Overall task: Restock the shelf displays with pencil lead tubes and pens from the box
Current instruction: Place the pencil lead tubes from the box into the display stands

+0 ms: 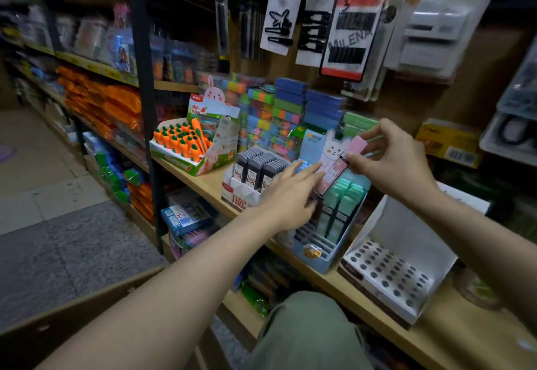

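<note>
Head view, looking down at a wooden shelf [203,179] in a stationery shop. The right hand [389,157] is raised above the shelf, thumb and fingers pinching a pink lead tube [350,156] that tilts down to the left; its dark lower end sits in front of a blue bunny display box [328,250]. The left hand [290,189] reaches forward with fingers straight and spread, holding nothing, its fingertips just short of the pink tube; whether they touch the display cannot be told.

Below both hands, the blue display box holds mint green tubes [345,198] at its back, under the right hand, while its front slots nearer the shelf edge look unfilled. Just left of the left hand stands a white box of dark grey lead tubes [255,168], packed full. Further left is a tray of carrot-shaped pens [180,140]. To the lower right of the right hand, a white tray with round holes [389,274] sits near the shelf's front edge, its lid folded up behind. Below the left forearm, a brown cardboard box [87,308] shows an open flap. A knee in green fabric [308,329] is close to the shelf edge. Hair clip cards [328,25] hang above the hands.
</note>
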`<state>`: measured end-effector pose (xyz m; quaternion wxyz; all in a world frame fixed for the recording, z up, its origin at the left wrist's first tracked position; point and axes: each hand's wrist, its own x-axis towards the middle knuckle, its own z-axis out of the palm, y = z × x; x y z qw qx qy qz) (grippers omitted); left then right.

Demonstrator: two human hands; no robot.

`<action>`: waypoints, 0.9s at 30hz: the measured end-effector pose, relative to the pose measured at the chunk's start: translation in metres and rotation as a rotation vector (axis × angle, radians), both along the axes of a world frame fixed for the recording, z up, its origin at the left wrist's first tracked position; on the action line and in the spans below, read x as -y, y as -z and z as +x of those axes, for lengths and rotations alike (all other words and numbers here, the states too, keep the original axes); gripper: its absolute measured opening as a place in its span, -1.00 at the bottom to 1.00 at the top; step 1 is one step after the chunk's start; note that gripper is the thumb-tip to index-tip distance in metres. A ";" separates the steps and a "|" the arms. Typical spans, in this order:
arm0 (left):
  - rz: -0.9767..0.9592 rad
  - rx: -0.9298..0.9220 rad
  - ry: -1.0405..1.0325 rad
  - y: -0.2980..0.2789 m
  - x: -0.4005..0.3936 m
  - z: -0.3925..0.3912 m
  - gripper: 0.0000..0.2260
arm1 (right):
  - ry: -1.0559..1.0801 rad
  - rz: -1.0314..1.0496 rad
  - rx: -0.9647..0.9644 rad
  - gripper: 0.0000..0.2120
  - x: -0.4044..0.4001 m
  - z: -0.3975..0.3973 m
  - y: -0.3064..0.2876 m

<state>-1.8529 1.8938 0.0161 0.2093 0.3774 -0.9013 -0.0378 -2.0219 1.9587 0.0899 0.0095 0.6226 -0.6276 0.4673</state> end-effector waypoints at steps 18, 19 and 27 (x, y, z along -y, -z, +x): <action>0.048 -0.008 0.027 0.008 0.025 0.018 -0.38 | -0.038 0.157 -0.295 -0.80 0.033 0.014 0.036; 0.050 -0.013 0.028 0.009 0.025 0.018 -0.37 | -0.035 0.160 -0.298 -0.81 0.033 0.014 0.037; 0.070 -0.042 0.021 0.015 0.023 0.015 -0.35 | 0.050 0.196 -0.327 -0.86 0.035 0.015 0.032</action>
